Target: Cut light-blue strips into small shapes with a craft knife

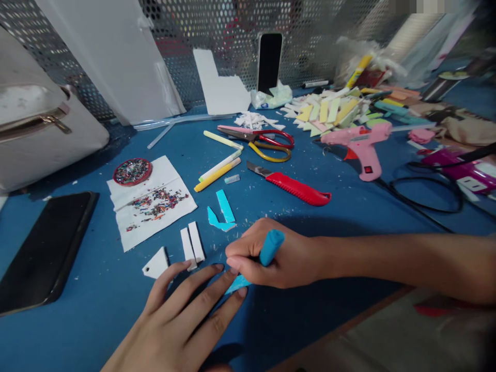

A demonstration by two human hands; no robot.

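Observation:
My right hand [267, 258] is closed around a blue marker [272, 247], its tip hidden behind the fingers. Beneath it lies a small blue piece [237, 283], partly covered by both hands. My left hand [194, 305] is spread flat, its fingertips on the table and at the edge of that blue piece. Close to the left fingertips are two white strips [192, 243] and a white piece with a hole [156, 263]. Two more blue pieces [226, 206] lie just beyond my hands.
A red utility knife [298, 188], scissors [258, 138] and several markers [217, 174] lie farther back. A pink glue gun [360, 144] with a black cable is at right. A paper with coloured bits [155, 206] and a black phone [46, 248] are left. Paper scraps [329, 111] pile behind.

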